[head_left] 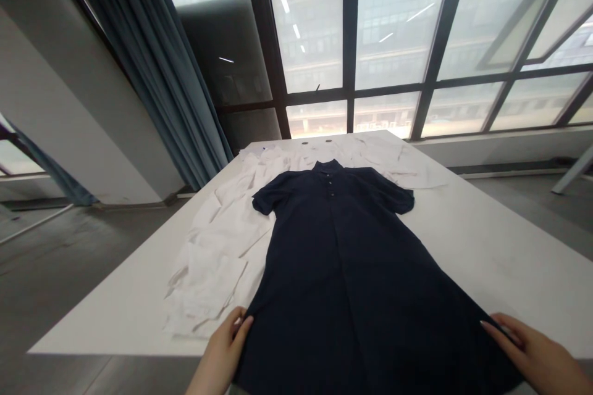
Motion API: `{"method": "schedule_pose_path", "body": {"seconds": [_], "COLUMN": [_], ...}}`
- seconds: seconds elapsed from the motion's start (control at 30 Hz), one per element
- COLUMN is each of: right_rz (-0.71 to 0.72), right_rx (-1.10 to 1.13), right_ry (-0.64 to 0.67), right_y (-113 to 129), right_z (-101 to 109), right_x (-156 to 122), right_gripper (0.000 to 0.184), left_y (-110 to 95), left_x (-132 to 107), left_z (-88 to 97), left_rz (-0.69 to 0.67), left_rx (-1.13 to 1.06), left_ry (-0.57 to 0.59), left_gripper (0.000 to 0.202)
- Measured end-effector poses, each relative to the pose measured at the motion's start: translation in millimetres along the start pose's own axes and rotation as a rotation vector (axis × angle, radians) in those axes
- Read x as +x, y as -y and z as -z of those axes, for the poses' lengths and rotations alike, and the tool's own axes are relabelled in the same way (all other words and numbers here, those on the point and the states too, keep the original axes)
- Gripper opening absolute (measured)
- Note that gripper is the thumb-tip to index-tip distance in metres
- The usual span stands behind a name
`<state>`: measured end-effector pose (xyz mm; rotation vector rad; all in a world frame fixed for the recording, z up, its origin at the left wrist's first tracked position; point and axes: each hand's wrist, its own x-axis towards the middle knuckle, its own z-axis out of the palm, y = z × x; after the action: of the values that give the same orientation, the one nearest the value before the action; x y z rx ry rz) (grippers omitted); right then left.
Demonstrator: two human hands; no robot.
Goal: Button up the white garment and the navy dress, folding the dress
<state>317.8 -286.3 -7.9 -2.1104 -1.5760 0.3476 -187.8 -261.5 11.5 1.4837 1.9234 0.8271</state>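
Note:
A dark navy short-sleeved polo shirt (333, 259) lies face up on the white table, its buttoned collar toward the window and its hem toward me. At its lower left edge, my left hand (228, 342) pinches the fabric between thumb and fingers. On the opposite side, my right hand (528, 345) grips the lower right edge the same way. Between the hands the cloth is spread wide, and its bottom runs out of view below. Both sleeves lie out to the sides.
White garments (222, 253) lie along the table's left side, and more white cloth (389, 160) is at the far end. The white table (504, 259) reaches toward tall windows (389, 18). A blue-grey curtain (157, 68) hangs at the left, beside a pillar (92, 92).

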Motion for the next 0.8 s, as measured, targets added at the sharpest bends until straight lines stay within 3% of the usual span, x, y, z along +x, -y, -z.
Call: {"method": "schedule_pose_path", "body": {"seconds": [0.1, 0.23, 0.33, 0.63, 0.8], "right_rz": [-0.020, 0.173, 0.255, 0.012, 0.039], "right_rx": [0.012, -0.136, -0.163, -0.139, -0.113], "right_ry": [-0.011, -0.153, -0.078, -0.063, -0.122], "right_y": [-11.2, -8.8, -0.4, -7.2, 12.2], "right_z": [-9.8, -14.8, -11.1, 4.1, 1.9], "right_x": [-6.7, -12.8, -13.6, -20.6, -25.4], "right_gripper": [0.033, 0.038, 0.031, 0.029, 0.031], "left_y": [2.7, 3.9, 1.9, 12.5, 15.4], "left_x": [-13.4, -27.8, -29.8, -28.0, -27.7], "left_z": [-2.8, -4.6, -1.2, 6.6, 4.3], "left_rz": [0.073, 0.061, 0.049, 0.281, 0.198], "left_rx": [-0.086, -0.115, -0.074, -0.218, -0.171], "left_ry": [0.085, 0.106, 0.064, 0.072, 0.032], "left_gripper": [0.038, 0.043, 0.039, 0.052, 0.049]}}
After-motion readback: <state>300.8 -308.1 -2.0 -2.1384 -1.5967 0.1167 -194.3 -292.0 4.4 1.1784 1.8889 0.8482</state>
